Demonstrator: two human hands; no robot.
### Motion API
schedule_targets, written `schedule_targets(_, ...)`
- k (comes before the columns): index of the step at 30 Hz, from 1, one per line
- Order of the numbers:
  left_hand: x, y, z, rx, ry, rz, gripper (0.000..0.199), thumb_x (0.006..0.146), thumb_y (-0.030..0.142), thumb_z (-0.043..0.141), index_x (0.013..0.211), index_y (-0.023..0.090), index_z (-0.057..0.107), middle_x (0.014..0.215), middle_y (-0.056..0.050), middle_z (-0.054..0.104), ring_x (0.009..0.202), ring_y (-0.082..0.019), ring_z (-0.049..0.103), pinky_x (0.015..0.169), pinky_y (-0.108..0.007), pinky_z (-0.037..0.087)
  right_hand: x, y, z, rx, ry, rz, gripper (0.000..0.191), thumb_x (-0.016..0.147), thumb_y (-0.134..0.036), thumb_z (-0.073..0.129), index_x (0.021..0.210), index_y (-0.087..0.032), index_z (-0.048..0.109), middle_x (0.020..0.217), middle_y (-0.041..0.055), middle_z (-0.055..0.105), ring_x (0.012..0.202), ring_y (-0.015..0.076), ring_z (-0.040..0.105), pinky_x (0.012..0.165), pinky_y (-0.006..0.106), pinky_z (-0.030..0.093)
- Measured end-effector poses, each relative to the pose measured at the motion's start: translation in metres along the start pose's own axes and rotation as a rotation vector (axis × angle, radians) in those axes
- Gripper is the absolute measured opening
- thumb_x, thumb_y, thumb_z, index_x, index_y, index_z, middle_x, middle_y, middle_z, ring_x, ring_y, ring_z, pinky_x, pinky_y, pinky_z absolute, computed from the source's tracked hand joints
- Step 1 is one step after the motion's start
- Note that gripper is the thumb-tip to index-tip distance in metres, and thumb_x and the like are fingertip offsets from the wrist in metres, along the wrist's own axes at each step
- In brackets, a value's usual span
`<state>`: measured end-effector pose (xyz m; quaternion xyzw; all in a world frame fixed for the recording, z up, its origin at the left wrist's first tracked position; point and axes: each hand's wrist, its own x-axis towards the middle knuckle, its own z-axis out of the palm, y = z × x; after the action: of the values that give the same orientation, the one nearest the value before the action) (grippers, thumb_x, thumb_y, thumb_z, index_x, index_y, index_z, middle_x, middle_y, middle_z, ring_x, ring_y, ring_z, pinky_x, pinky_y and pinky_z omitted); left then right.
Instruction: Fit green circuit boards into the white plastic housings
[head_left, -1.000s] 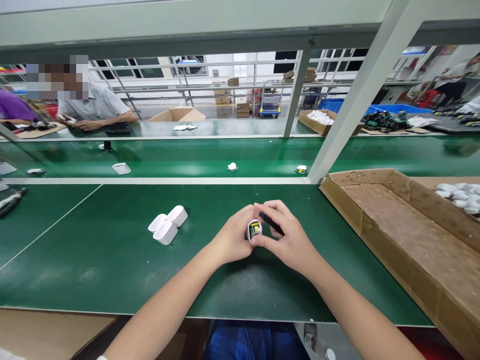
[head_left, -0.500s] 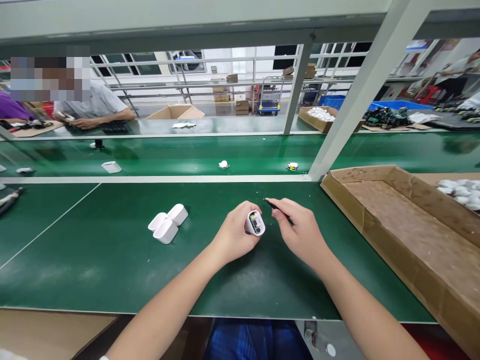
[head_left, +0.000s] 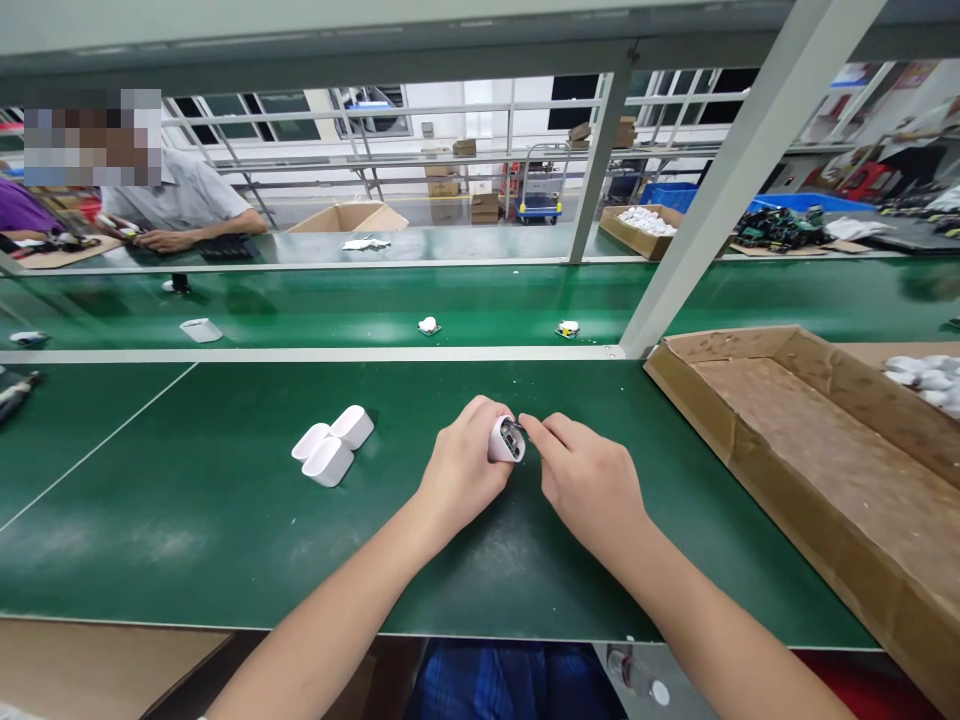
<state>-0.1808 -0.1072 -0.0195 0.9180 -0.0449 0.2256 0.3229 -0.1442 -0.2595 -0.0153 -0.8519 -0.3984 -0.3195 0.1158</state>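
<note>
The left hand (head_left: 469, 465) grips a rounded white plastic casing (head_left: 506, 440), its fingers closed around the body and its open end, with dark internal parts showing, turned up and to the right. The casing is held just above the green surface (head_left: 187, 525), near the middle of the bench. The right hand (head_left: 589, 490) sits just beside it, with its fingers (head_left: 544, 430) curled inward and their tips at the casing's open end; whether they pinch anything is too small to tell.

Smooth, matte green stretches open on all sides of the hands, from the straight near edge up to a pale rail (head_left: 300, 353) along the far side. To the left, three glossy white casings (head_left: 328, 435) lie in a touching cluster, well clear of the hands. To the right, a shallow cardboard tray (head_left: 735, 338) with rough brown walls sits at an angle, and white parts (head_left: 922, 380) are heaped beyond it. A grey upright post (head_left: 750, 180) rises past the tray. Beyond the rail, a green conveyor belt (head_left: 375, 310) carries a white cup (head_left: 201, 330) and small parts (head_left: 427, 325).
</note>
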Motion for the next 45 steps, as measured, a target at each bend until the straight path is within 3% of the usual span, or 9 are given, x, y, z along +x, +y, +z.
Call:
schedule_targets(8, -0.001, 0.001, 0.003, 0.006, 0.19, 0.002, 0.022, 0.067, 0.003, 0.052, 0.078, 0.021, 0.046, 0.078, 0.003, 0.05, 0.063, -0.01, 0.047, 0.055, -0.021, 0.034, -0.004, -0.019, 0.0, 0.066, -0.032, 0.044, 0.042, 0.079, 0.001, 0.037, 0.11, -0.01, 0.062, 0.07, 0.0041, 0.06, 0.053, 0.0139, 0.048, 0.043, 0.027, 0.029)
schedule_targets(12, 0.003, -0.001, 0.004, -0.059, 0.194, -0.021, 0.022, 0.065, 0.003, 0.056, 0.074, 0.02, 0.045, 0.074, 0.004, 0.048, 0.063, -0.01, 0.047, 0.055, -0.021, 0.035, 0.0, -0.012, 0.002, 0.464, -0.107, 0.138, 0.039, 0.084, -0.003, 0.036, 0.112, -0.014, 0.062, 0.072, 0.0026, 0.059, 0.057, 0.0125, 0.052, 0.05, 0.023, 0.039)
schedule_targets(15, 0.005, -0.001, 0.002, -0.114, 0.229, -0.065, 0.024, 0.064, 0.003, 0.058, 0.072, 0.02, 0.045, 0.073, 0.004, 0.047, 0.063, -0.01, 0.047, 0.054, -0.02, 0.035, 0.002, -0.006, 0.001, 0.687, -0.019, 0.215, 0.035, 0.089, -0.007, 0.037, 0.109, -0.017, 0.063, 0.07, 0.0013, 0.058, 0.062, 0.0122, 0.055, 0.056, 0.022, 0.043)
schedule_targets(17, 0.006, -0.001, 0.001, -0.124, 0.239, -0.087, 0.024, 0.064, 0.003, 0.059, 0.072, 0.02, 0.045, 0.073, 0.004, 0.047, 0.062, -0.009, 0.046, 0.053, -0.02, 0.035, 0.001, -0.006, 0.001, 0.647, 0.008, 0.229, 0.035, 0.089, -0.008, 0.037, 0.11, -0.016, 0.063, 0.072, 0.0023, 0.059, 0.063, 0.0126, 0.056, 0.056, 0.023, 0.043)
schedule_targets(23, 0.004, 0.0, -0.002, -0.063, 0.253, -0.034, 0.023, 0.066, 0.003, 0.057, 0.074, 0.02, 0.045, 0.076, 0.003, 0.048, 0.065, -0.01, 0.047, 0.055, -0.02, 0.036, -0.003, -0.011, 0.001, 0.409, -0.103, 0.197, 0.035, 0.088, -0.009, 0.04, 0.113, -0.016, 0.063, 0.077, 0.0029, 0.061, 0.057, 0.0119, 0.053, 0.052, 0.023, 0.038)
schedule_targets(30, 0.002, 0.0, -0.001, 0.075, 0.227, 0.003, 0.02, 0.07, 0.005, 0.054, 0.079, 0.021, 0.046, 0.082, 0.001, 0.05, 0.068, -0.011, 0.05, 0.055, -0.022, 0.035, -0.003, -0.012, 0.0, 0.344, -0.161, 0.219, 0.035, 0.089, -0.01, 0.038, 0.114, -0.017, 0.062, 0.079, 0.0029, 0.062, 0.059, 0.0119, 0.055, 0.053, 0.023, 0.038)
schedule_targets(37, 0.0, -0.001, 0.0, 0.154, 0.199, 0.022, 0.025, 0.069, 0.0, 0.053, 0.08, 0.021, 0.045, 0.084, 0.002, 0.051, 0.068, -0.01, 0.049, 0.052, -0.02, 0.033, -0.006, -0.015, 0.005, 0.096, -0.148, 0.069, 0.041, 0.086, -0.002, 0.036, 0.118, -0.011, 0.059, 0.074, 0.0045, 0.061, 0.056, 0.0131, 0.053, 0.045, 0.026, 0.03)
schedule_targets(45, 0.005, 0.0, 0.001, -0.04, 0.256, -0.044, 0.024, 0.066, 0.003, 0.057, 0.074, 0.021, 0.044, 0.076, 0.003, 0.048, 0.066, -0.01, 0.048, 0.056, -0.021, 0.036, -0.004, -0.012, 0.0, 0.416, -0.067, 0.171, 0.033, 0.09, -0.009, 0.038, 0.114, -0.013, 0.061, 0.078, 0.0039, 0.062, 0.06, 0.0118, 0.055, 0.055, 0.023, 0.041)
